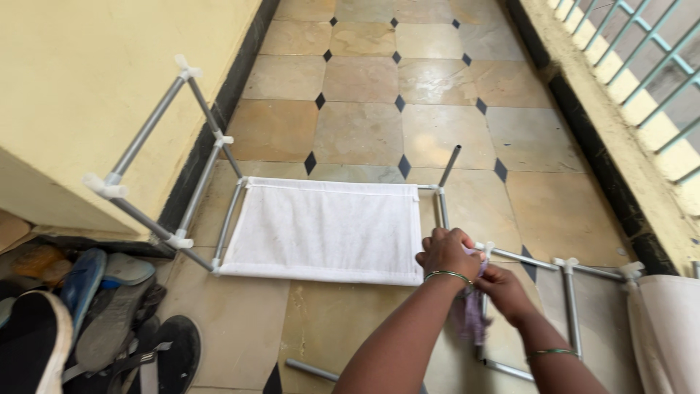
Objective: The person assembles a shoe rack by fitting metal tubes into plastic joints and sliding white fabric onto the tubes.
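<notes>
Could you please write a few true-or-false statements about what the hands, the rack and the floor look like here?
1. Both hands meet at a white joint of the metal rack. True.
2. The right hand holds a purple cloth. True.
3. The fabric shelf is black. False: it is white.
4. The left hand wears no jewellery. False: a bangle circles its wrist.
5. The shoes lie at the lower left. True.

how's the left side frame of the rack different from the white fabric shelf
The left side frame is bare grey tube, tilted up against the yellow wall; the white fabric shelf is cloth-covered and lies flat on the tiled floor. Both use grey tubes with white connectors.
</notes>
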